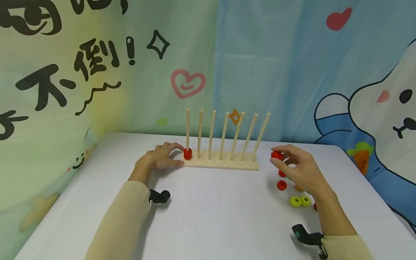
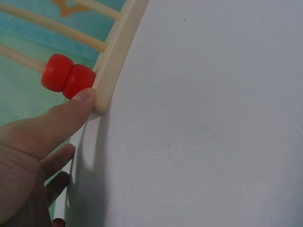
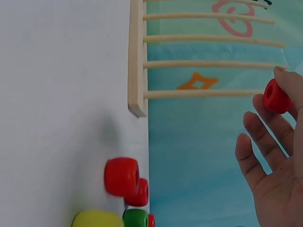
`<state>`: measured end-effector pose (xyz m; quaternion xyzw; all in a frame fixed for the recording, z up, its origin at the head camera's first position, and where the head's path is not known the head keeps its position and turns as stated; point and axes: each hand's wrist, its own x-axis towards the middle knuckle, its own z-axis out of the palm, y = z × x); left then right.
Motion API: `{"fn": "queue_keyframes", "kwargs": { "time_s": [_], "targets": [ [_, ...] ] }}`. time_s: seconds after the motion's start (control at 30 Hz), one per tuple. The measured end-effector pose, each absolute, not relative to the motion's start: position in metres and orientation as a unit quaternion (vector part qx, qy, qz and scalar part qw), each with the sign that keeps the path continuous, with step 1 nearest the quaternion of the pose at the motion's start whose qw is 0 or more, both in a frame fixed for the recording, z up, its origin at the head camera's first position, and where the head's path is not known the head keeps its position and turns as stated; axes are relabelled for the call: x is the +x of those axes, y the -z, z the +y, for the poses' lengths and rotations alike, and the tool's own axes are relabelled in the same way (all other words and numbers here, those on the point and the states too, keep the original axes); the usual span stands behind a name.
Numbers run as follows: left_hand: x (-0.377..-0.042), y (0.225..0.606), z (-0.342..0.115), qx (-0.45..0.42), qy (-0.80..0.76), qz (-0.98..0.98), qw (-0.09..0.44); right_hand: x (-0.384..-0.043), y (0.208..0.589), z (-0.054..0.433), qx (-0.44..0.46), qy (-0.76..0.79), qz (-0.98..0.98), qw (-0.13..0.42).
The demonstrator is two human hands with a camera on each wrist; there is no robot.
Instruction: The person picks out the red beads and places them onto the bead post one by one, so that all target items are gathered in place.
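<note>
A wooden stand (image 1: 221,164) with a row of several upright pegs sits toward the table's back edge. Two red beads (image 2: 68,75) are stacked at the foot of its leftmost peg (image 1: 187,128). My left hand (image 1: 164,156) holds the stand's left end, thumb at the front corner beside the lower bead and index finger toward the back. Right of the stand, my right hand (image 1: 297,166) pinches another red bead (image 3: 277,96) between thumb and index finger, raised above the table. Its other fingers (image 3: 262,137) are spread apart, and the bead's hole shows in the right wrist view.
Below my right hand lie loose beads: a red bead (image 1: 281,185), two yellow-green beads (image 1: 300,201), a green bead (image 3: 135,218) and others partly hidden by the hand. A printed cloth (image 1: 260,65) hangs behind the white table (image 1: 221,216).
</note>
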<state>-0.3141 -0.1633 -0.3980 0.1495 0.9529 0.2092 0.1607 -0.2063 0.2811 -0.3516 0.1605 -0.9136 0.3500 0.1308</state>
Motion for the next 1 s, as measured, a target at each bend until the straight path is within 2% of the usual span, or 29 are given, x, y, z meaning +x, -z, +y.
{"fn": "queue_keyframes", "kwargs": {
  "time_s": [0.23,0.43,0.8,1.0],
  "targets": [
    [-0.307,0.404,-0.169,0.142,-0.214,0.953,0.161,-0.213,0.349,0.262,0.192,-0.357,-0.905,0.132],
    [-0.304,0.406,-0.169,0.145,-0.224,0.95,0.161,-0.216,0.344,0.25,0.214,-0.366,-0.892,0.154],
    [-0.313,0.403,-0.167,0.152,-0.21,0.953,0.155,-0.224,0.338,0.234,0.3,-0.401,-0.847,0.18],
    [-0.315,0.398,-0.167,0.157,-0.204,0.952,0.162,-0.23,0.334,0.22,0.322,-0.446,-0.818,0.169]
  ]
}}
